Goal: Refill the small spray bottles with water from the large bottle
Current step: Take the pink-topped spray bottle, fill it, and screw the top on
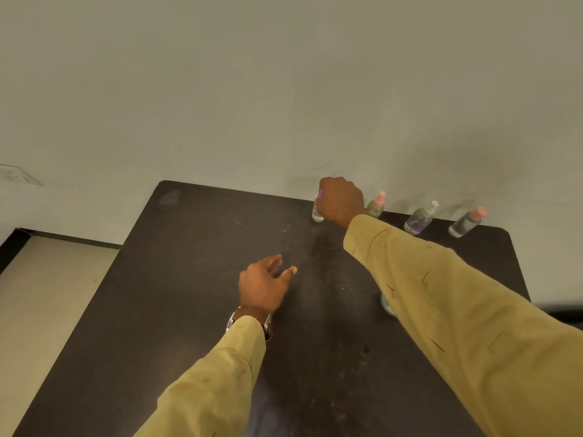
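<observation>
A dark tabletop is set against a pale wall, on which a socket plate is seen at the far left. Along the far edge, three spray bottles are lined up to the right of the grasped one: a green-tinted bottle with a pink cap, just beside the right hand; a purple-tinted bottle with a white cap; and a clear bottle with a pink cap. Part of the green-tinted bottle is covered by the right sleeve, and a clear rounded object is mostly hidden under it; what it is cannot be told.

The small spray bottle is held at the far edge of the tabletop, roughly upright, its long axis near vertical and its top pointing up. Whether its base touches the surface cannot be told. A clear body and a sliver of purple cap are seen; the rest is hidden by fingers.

The grip of the right hand is clamped round this bottle's upper part. The left hand, with a wristwatch worn, is held over the middle of the tabletop, its grip apart and nothing in it.
</observation>
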